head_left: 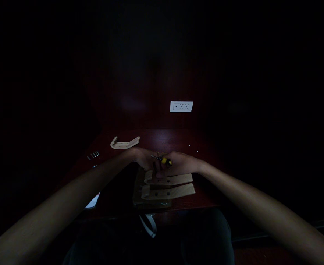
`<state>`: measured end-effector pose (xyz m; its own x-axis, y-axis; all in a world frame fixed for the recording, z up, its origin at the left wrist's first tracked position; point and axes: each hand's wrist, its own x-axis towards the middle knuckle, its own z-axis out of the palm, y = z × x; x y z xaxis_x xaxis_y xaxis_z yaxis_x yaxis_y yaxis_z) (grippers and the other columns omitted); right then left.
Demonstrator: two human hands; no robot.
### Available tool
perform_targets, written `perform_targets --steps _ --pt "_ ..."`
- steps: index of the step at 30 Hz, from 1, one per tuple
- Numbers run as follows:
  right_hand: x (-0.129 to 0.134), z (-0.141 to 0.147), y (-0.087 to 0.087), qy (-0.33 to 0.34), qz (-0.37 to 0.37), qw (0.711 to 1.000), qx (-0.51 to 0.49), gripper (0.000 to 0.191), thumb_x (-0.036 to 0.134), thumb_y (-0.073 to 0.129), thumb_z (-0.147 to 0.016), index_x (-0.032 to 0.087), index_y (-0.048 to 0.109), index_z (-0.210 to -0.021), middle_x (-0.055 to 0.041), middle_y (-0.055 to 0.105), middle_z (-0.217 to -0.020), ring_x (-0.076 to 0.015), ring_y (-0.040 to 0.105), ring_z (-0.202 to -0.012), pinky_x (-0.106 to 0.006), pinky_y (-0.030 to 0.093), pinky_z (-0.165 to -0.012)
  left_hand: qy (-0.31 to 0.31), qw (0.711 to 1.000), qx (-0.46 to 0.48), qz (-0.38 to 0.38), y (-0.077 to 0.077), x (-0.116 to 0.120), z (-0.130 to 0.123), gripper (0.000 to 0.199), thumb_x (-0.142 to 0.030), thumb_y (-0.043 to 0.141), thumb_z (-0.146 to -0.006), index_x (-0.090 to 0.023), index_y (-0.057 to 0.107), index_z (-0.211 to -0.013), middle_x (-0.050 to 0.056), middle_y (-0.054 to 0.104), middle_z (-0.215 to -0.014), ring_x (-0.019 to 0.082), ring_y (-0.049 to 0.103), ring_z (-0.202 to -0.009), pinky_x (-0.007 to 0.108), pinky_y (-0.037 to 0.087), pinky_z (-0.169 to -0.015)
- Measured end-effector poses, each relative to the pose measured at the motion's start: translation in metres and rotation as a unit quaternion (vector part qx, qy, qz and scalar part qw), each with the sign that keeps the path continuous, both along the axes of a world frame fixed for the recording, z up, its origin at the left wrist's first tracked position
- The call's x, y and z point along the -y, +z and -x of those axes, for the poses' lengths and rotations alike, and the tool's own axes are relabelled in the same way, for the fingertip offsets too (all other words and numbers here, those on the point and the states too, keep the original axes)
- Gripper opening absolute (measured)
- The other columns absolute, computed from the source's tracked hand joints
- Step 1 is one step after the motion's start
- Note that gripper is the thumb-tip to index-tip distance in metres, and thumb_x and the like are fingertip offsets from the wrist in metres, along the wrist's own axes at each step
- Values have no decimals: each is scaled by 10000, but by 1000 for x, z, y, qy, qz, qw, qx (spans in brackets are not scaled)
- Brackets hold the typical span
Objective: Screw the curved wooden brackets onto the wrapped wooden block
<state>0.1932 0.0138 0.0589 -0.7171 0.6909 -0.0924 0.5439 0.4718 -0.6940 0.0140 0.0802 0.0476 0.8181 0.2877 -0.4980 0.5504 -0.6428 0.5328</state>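
In the dim head view my right hand [181, 162] is closed around a small screwdriver [166, 161] with a yellow and black handle, its metal shaft pointing left. My left hand [146, 158] meets it at the middle of the table; its fingers are in shadow, and whether they hold something is hidden. Just below both hands lie two pale wooden hook-shaped pieces, an upper one [181, 179] and a lower one [177, 192], each with dark round holes. They rest on a flat block [150, 203] with a shiny, plastic-like surface.
A third wooden hook piece [125, 145] lies beyond my left wrist. Several metal screws [95, 154] sit at the left of the dark red table [162, 136]. A white flat object [93, 201] is partly under my left forearm. The wall holds a white socket panel [181, 106].
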Motion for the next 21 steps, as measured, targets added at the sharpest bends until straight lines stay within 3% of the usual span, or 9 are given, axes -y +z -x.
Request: perform_targets --steps 4,8,12,15,21 --pt "6 -12 14 -29 -22 999 -6 364 480 507 -859 145 638 -916 -5 602 -751 -104 484 -630 -230 366 -566 3 998 -16 66 -3 0 1 304 -209 665 -670 -265 739 -960 0 725 -933 179 628 -830 246 462 -734" --pt "16 -25 34 -41 -56 997 29 322 378 398 -930 152 625 -923 -15 593 -762 -111 484 -640 -234 368 -589 19 998 6 66 -3 3 3 309 -203 677 -653 -285 745 -943 -6 726 -896 169 616 -795 238 455 -680" --pt "26 -34 48 -35 -101 993 43 244 306 499 -876 172 609 -1048 -15 598 -802 -116 498 -656 -228 366 -591 37 997 -16 68 1 8 2 375 -171 644 -645 -249 732 -1001 26 723 -877 158 584 -678 227 420 -558" --pt "31 -35 57 -34 -130 991 30 248 320 585 -816 179 630 -1015 -5 591 -783 -111 495 -632 -223 358 -571 50 997 -22 59 3 11 2 349 -246 651 -674 -212 731 -1012 50 716 -872 149 551 -623 224 382 -509" --pt "36 -30 66 -32 -102 994 1 236 341 643 -766 189 685 -942 -15 657 -836 -149 583 -740 -243 401 -662 40 998 -22 44 4 12 3 339 -237 646 -675 -229 734 -1003 16 708 -836 112 515 -570 197 359 -489"
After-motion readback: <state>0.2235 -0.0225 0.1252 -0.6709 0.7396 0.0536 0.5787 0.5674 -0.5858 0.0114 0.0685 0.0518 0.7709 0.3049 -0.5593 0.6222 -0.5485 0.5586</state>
